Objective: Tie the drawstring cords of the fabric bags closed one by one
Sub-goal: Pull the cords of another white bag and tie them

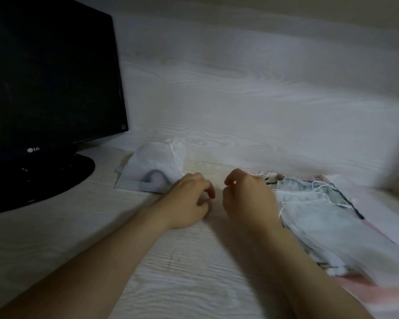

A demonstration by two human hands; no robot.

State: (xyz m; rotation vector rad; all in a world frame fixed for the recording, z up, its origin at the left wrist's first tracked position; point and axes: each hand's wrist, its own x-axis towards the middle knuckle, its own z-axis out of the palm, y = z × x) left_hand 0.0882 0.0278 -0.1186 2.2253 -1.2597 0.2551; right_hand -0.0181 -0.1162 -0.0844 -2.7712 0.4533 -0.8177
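White mesh bag (152,166) lies cinched beside the monitor (51,77), apparently finished. A pile of bags (327,217) with loose cords (320,188) waits at right, likely untied. Between them the left hand (189,200) and right hand (248,200) hover, loosely curled, empty.

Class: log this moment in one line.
left hand: curled, empty | right hand: curled, empty | single bag: by monitor | bag pile: right side

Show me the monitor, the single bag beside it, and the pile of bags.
monitor (51,72): head view, middle of the dark screen.
single bag (152,165): head view, its white fabric body.
pile of bags (327,217): head view, the sheer bag on top.
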